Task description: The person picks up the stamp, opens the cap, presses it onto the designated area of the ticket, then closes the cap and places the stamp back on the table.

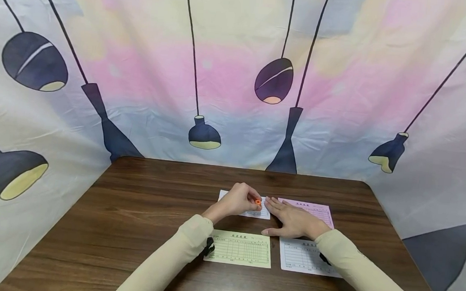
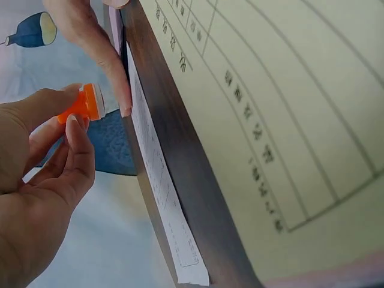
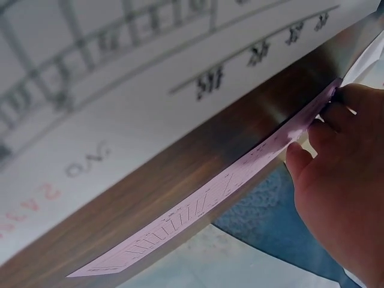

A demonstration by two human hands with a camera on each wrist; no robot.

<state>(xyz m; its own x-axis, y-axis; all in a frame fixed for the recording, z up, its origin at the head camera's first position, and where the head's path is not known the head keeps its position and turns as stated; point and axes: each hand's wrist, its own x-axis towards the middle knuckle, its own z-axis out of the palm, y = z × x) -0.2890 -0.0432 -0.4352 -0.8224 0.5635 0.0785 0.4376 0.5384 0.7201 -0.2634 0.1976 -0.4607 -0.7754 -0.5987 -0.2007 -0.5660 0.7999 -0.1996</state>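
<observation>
A bright orange cylinder [image 1: 258,202] with a white end, against a dark brown, wood-grained table [image 1: 152,194].

From where I stand, the yellow-green slip [image 1: 238,249] at lower centre carries a dark printed grid; the pink slip [image 1: 315,210], right of centre, is gridded too. The white slip [image 1: 302,258] at lower right has dark ruling, with red digits at lower left in the right wrist view; the small sheet [image 1: 261,214] mid-frame is white with fine dark print. Both sleeves [image 1: 164,262] are plain pale cream. Across the top, the curtain [image 1: 238,73] blends cream, pink and blue, patterned with navy, yellow-mouthed lamps [image 1: 204,133].
</observation>
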